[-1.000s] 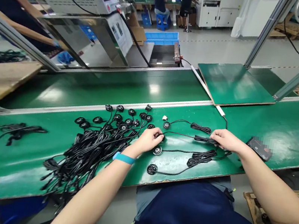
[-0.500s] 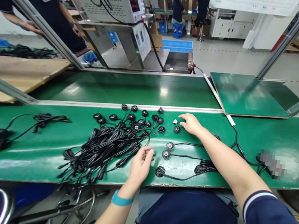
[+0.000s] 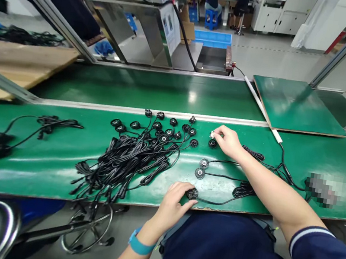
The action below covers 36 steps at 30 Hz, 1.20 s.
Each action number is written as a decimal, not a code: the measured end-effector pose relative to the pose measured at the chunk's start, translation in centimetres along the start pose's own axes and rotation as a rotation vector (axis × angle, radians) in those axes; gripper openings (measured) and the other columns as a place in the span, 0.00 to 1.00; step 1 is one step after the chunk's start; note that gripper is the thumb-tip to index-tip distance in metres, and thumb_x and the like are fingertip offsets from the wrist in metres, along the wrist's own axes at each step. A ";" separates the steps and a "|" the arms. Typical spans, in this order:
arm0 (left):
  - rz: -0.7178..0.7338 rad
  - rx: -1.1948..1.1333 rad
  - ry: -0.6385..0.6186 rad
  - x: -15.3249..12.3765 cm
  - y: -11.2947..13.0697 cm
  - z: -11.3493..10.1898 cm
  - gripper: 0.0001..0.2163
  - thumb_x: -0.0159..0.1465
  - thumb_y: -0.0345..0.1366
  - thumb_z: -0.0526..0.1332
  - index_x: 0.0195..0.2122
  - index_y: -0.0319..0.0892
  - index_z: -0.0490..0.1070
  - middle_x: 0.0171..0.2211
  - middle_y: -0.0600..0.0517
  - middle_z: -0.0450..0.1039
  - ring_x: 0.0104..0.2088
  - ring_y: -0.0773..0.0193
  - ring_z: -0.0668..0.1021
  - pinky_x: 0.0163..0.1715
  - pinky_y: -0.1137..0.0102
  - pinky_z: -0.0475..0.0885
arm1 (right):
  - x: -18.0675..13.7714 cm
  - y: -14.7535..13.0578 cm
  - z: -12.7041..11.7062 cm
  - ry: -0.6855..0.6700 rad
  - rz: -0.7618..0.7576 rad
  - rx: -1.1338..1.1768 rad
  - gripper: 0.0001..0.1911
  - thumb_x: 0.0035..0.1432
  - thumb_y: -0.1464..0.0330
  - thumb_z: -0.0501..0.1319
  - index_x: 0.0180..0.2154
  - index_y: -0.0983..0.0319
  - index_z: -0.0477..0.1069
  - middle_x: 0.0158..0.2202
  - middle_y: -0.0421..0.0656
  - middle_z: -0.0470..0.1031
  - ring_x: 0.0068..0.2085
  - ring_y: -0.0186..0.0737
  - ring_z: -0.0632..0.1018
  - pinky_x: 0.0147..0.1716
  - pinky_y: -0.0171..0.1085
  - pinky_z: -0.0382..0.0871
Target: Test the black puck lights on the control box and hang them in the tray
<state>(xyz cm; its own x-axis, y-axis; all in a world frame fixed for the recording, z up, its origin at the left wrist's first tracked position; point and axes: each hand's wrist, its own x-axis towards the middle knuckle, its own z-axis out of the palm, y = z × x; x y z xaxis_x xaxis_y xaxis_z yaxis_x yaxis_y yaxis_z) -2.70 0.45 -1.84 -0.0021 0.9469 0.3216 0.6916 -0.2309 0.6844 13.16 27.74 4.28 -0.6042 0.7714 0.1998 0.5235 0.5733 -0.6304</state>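
Okay, your right hand [image 3: 228,142] is pinching the little white piece [image 3: 212,134] right by the far disc [image 3: 212,143]; your left hand [image 3: 174,204] has thumb and fingers closed around the front disc [image 3: 193,194], at the near edge of the green bench [image 3: 290,154].

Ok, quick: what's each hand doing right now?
Left hand: thumb and fingers at the nearest black disc; can't tell if its grip is closed.
Right hand: closed, pinching a small white piece.

Left hand [image 3: 173,205] now around the nearest black disc [image 3: 192,193], right hand [image 3: 227,141] now at the white piece [image 3: 212,134].
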 end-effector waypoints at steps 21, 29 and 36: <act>-0.441 -0.224 -0.123 1.5 -0.4 -2.7 0.18 0.65 0.48 0.59 0.48 0.39 0.74 0.35 0.48 0.79 0.32 0.61 0.79 0.36 0.67 0.75 | -12.6 -7.5 7.9 -0.237 -0.406 -0.088 0.04 0.66 0.71 0.59 0.36 0.62 0.69 0.35 0.47 0.77 0.38 0.44 0.74 0.49 0.42 0.70; -0.308 0.108 -0.053 0.7 -2.1 -1.5 0.23 0.61 0.55 0.62 0.45 0.40 0.75 0.26 0.53 0.74 0.24 0.62 0.75 0.29 0.67 0.72 | -12.9 -9.1 6.7 -0.335 -0.347 -0.207 0.06 0.65 0.70 0.62 0.42 0.65 0.75 0.43 0.47 0.79 0.41 0.44 0.75 0.49 0.42 0.69; -0.221 0.214 -0.022 0.3 -2.1 -1.4 0.20 0.61 0.53 0.60 0.41 0.41 0.75 0.21 0.56 0.67 0.22 0.63 0.71 0.26 0.69 0.69 | -12.9 -9.6 7.4 -0.315 -0.274 -0.226 0.13 0.72 0.63 0.57 0.47 0.66 0.74 0.45 0.47 0.79 0.43 0.47 0.77 0.46 0.44 0.72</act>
<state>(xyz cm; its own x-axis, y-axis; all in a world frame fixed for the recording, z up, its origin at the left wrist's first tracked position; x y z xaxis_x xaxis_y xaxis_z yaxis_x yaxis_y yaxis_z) -5.20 0.96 -2.26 -0.1555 0.9740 0.1645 0.8126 0.0315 0.5819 11.46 10.30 2.18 -0.8728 0.4820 0.0761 0.4160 0.8165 -0.4003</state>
